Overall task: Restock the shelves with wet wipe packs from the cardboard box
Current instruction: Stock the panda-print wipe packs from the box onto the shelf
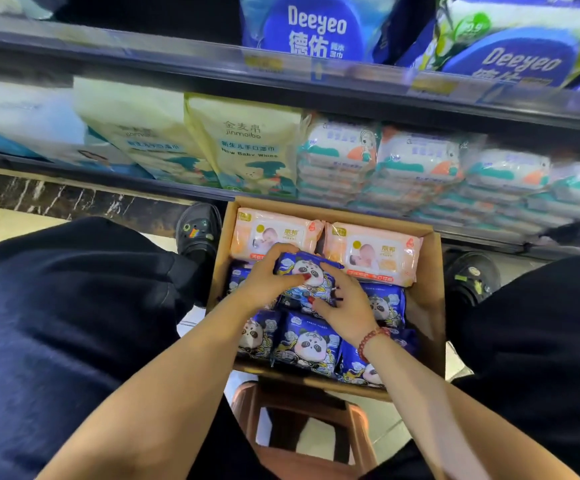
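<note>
Blue plastic wet wipe pack with a panda face [307, 271] sits in the middle of the open brown cardboard box [430, 278], tipped a little above the blue packs around it. Both hands are clamped on it. The left hand [269, 277] curls over its far left edge, and the right hand [345, 304], wearing a red bead bracelet [373, 339], pinches its near right edge. The pack thus lies between the hands, its long axis apparently slanting from far left to near right, with neither hand clearly nearer. Two pink wet wipe packs [371, 252] lie along the box's far side. The dark-edged lower shelf [126, 181] stands just beyond that side, so the lift probably goes up and forward.
</note>
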`<state>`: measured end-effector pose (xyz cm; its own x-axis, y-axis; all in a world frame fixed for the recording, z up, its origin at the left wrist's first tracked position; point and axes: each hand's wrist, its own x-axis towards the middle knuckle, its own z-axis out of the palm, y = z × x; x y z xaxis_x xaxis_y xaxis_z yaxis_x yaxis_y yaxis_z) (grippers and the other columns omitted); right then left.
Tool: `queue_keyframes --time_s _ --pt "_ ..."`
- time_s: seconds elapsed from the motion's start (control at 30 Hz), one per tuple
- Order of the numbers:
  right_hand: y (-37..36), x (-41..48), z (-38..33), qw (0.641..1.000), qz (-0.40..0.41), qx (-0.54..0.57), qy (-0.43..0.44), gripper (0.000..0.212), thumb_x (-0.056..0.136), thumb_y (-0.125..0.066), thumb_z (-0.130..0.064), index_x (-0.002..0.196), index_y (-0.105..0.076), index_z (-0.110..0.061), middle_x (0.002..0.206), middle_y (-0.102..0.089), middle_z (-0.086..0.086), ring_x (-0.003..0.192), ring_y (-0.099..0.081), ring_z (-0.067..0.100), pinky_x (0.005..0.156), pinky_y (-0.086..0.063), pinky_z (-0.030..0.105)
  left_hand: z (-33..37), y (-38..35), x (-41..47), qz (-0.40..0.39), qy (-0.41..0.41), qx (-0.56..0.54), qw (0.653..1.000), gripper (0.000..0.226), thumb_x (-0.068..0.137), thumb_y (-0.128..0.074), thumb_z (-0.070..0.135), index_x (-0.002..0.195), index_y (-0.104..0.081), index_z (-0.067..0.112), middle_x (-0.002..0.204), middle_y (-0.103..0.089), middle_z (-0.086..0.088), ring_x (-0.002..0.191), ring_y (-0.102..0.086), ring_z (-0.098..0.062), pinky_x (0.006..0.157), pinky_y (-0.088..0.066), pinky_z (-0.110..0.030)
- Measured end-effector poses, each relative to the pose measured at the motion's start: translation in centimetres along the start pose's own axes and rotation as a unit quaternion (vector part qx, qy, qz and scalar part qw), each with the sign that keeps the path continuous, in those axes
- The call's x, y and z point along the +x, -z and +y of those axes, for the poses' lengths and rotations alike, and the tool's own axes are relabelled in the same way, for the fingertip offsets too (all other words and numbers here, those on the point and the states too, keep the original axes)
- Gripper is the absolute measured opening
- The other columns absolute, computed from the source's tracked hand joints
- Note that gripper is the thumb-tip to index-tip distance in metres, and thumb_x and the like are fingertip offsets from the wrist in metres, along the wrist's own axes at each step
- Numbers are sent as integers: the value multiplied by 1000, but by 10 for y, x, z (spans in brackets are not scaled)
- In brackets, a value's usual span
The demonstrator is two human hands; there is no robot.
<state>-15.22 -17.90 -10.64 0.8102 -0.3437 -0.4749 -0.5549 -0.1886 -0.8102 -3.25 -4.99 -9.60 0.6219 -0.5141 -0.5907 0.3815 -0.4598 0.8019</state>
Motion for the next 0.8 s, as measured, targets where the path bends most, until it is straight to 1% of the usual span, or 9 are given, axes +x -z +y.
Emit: queue_keyframes --time_s 0.1,0.17,0.27,0.37,0.47,0.57,0.63,0.73,0.8 --pt "7 -8 -5 999 20 -2 37 57 85 -69 -16 134 -47 -34 126 -45 -5 117 -47 17 103 -43 36 10 -2 -8 -10 -2 -14 1000 36 86 -69 7 117 -55 20 105 -65 -1 89 -65 -9 77 -55 -21" --pt "16 -13 -10 997 35 -16 61 54 84 -69 -16 128 -48 -40 121 -49 -6 114 -49 16 95 -42 20 15 -6 -15 -14 7 -36 999 33 88 -67 10 117 -56 22 103 -65 1 84 -65 -7 63 -54 -18" --pt "34 -22 -10 997 25 -34 65 54 82 -72 -17 126 -50 -40 114 -51 -7 100 -52 11 81 -38 10 19 -12 -22 -17 1 -43 999 33 87 -68 10 116 -58 23 104 -67 -1 89 -66 -13 63 -53 -20" --pt "55 -32 2 1000 -17 -14 16 54 80 -74 -18 122 -50 -42 112 -54 -6 94 -57 12 77 -44 14 20 -22 -27 -20 -7 -37 999 36 83 -72 8 113 -60 22 111 -67 -7 100 -66 -22 75 -56 -26" --pt "78 -47 25 998 -7 -35 -50 50 76 -78 -20 118 -56 -35 106 -61 -2 96 -60 14 84 -49 26 17 -30 -33 -25 -5 -18 1000 35 83 -72 6 110 -60 25 117 -62 -2 100 -63 -16 66 -52 -15" --pt "96 -66 48 993 -1 -18 -114 47 72 -81 -10 114 -60 -15 107 -62 1 99 -60 12 77 -44 16 8 -34 -35 -6 5 -1 1000 35 81 -74 6 105 -61 28 118 -59 2 102 -61 -15 70 -51 -20" --pt "100 -77 57 991 -4 -23 -135 50 65 -86 -14 107 -60 -21 108 -63 1 90 -61 1 75 -49 13 3 -36 -36 19 12 11 1000 36 81 -73 5 109 -61 24 112 -57 5 94 -58 -10 69 -47 -17" --pt "99 -78 87 986 9 -68 -153 80 43 -92 -48 113 -56 -39 127 -52 1 109 -57 13 93 -51 34 -3 -38 -34 52 21 8 998 36 81 -74 6 109 -60 22 116 -56 0 103 -56 -19 77 -46 -23" --pt "95 -76 102 983 -23 -53 -173 82 49 -93 -30 118 -49 -37 128 -50 4 111 -56 19 95 -50 39 -5 -40 -33 61 31 3 998 36 81 -74 6 109 -60 21 117 -57 -2 104 -56 -21 81 -46 -28"
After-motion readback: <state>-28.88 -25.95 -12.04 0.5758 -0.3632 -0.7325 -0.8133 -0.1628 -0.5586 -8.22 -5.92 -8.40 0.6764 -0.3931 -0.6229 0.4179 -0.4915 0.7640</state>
